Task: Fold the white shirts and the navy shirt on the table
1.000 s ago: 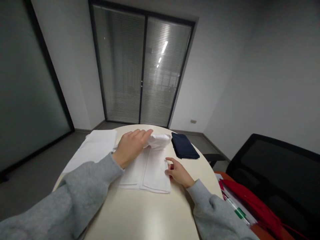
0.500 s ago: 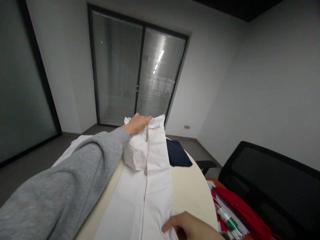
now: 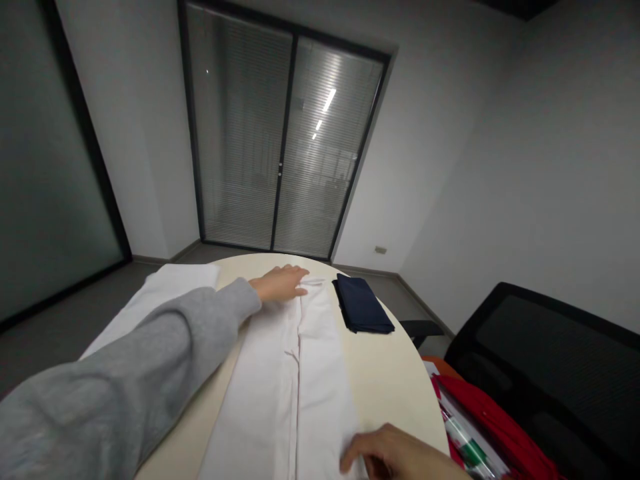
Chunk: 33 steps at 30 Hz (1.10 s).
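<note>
A long folded white garment (image 3: pixel 273 380) lies lengthwise on the round cream table, with a seam or fold line running down its middle. At its far end, my left hand (image 3: pixel 281 283) rests on the cloth, palm down, fingers stretched forward and thumb apart. My right hand (image 3: pixel 395 453) is at the bottom of the view by the garment's near right edge. Its fingers are bent but apart, the index fingertip at the cloth; the lower part is cut off by the frame. Right of the far end lies a folded navy cloth (image 3: pixel 364 305).
Another white cloth (image 3: pixel 173 279) lies on the table's left side, partly behind my grey sleeve. Beside the round table (image 3: pixel 395 380) on the right stands a black mesh chair (image 3: pixel 545 360). Red fabric (image 3: pixel 480 407) and a clear-and-green packet (image 3: pixel 473 450) lie on its seat.
The far end of the garment, raised and bunched in my left hand before, now lies flat on the table. My left hand has come down and its grip has loosened. The right hand stays near the edge.
</note>
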{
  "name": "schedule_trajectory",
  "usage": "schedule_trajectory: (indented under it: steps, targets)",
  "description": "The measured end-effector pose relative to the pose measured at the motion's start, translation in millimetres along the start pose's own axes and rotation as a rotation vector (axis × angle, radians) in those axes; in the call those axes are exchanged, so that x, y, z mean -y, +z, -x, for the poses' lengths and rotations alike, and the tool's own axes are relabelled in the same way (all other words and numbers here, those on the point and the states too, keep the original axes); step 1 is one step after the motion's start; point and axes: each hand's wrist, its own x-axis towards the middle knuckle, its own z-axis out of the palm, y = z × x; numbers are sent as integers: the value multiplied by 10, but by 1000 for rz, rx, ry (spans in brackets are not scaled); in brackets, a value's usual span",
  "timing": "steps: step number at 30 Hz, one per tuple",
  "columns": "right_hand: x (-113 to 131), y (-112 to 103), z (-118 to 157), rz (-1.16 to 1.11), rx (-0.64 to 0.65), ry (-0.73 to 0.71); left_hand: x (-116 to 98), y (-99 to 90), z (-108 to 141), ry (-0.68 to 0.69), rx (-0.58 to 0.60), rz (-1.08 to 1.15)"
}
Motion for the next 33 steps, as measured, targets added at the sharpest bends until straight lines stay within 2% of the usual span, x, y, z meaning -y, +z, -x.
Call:
schedule_trajectory:
  steps: [3,5,7,8,10,12,15,19,28,33]
  targets:
    - [90,-170,-195,70,-257,-41,-316,190,665,99,127,97]
    - [214,-285,-503,127,-495,-140,-527,404,1059,79,157,135]
    - [372,-349,-925,186,-665,-236,-688,651,1333,35,116,149]
    - [449,-353,-1153,227,-694,-260,-739,767,1418,16,75,158]
    - [567,-301,-1585,305,-704,-255,-782,947,1502,-1,21,179]
    - [614,-194,-1920,355,-674,-234,-766,1039,1515,-4,1,198]
    - [581,-24,-2180,369,-616,-222,-708,1055,1502,-5,-13,211]
    - [502,57,-2227,367,-593,-238,-667,1031,1507,8,-16,208]
    - [481,16,-2212,381,-564,-259,-637,1010,1528,21,-49,153]
    - [489,12,-2193,387,-557,-263,-656,911,1542,15,-71,169]
